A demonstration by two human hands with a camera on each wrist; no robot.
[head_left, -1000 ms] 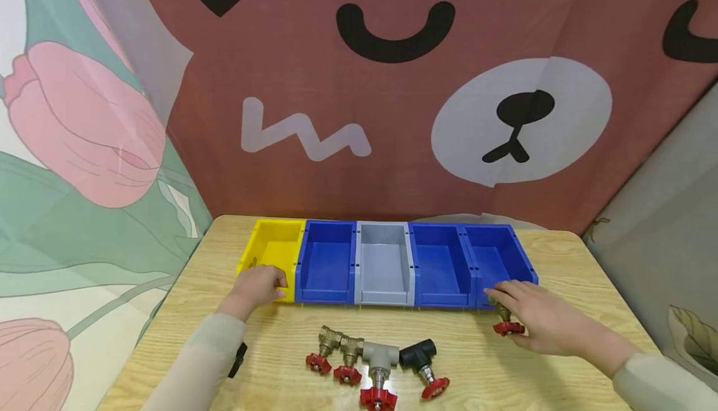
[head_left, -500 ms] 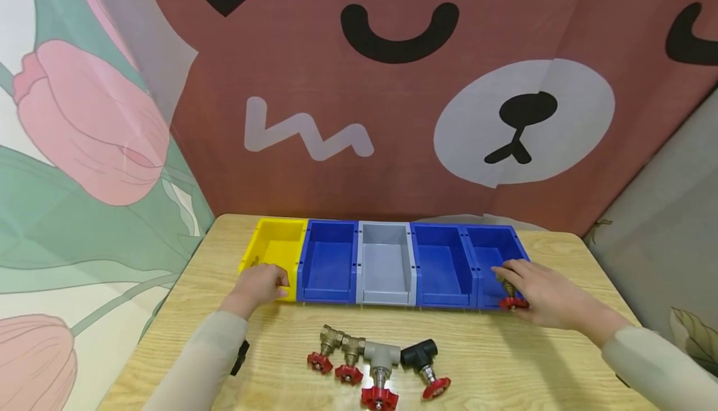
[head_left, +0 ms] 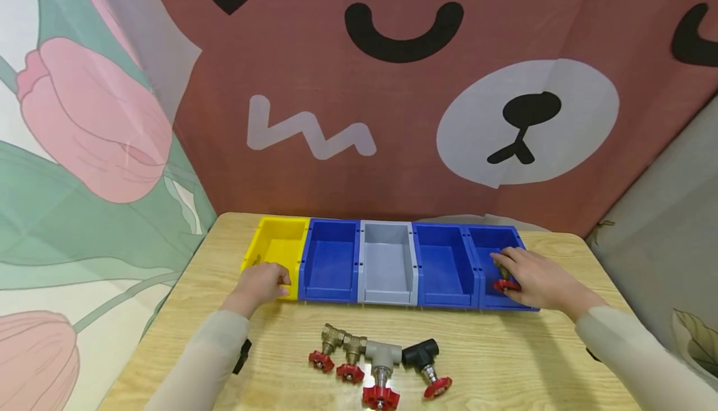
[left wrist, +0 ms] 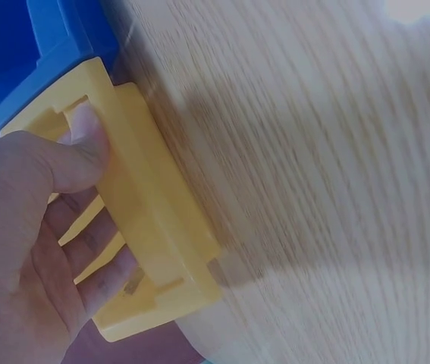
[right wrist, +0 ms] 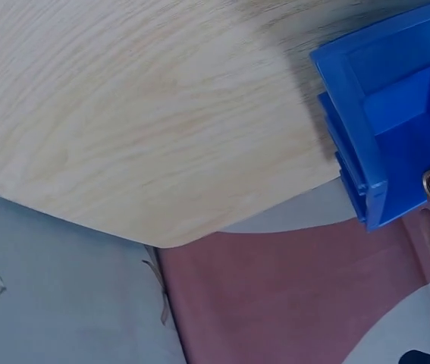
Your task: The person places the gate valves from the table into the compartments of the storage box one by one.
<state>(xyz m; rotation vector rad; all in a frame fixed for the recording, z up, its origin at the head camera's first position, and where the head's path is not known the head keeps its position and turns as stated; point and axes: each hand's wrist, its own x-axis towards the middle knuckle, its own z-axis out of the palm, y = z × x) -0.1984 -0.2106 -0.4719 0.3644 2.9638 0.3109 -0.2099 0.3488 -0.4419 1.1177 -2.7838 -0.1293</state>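
Right hand pinches a brass valve over the rightmost blue bin, valve axis running near-to-far, red handwheel nearest; left hand grips the yellow bin at left

Head cam's up high, looking forward and down at the whole bin row. Left wrist cam looks down close on the yellow bin, right one's near the end blue bin; head view shares both.
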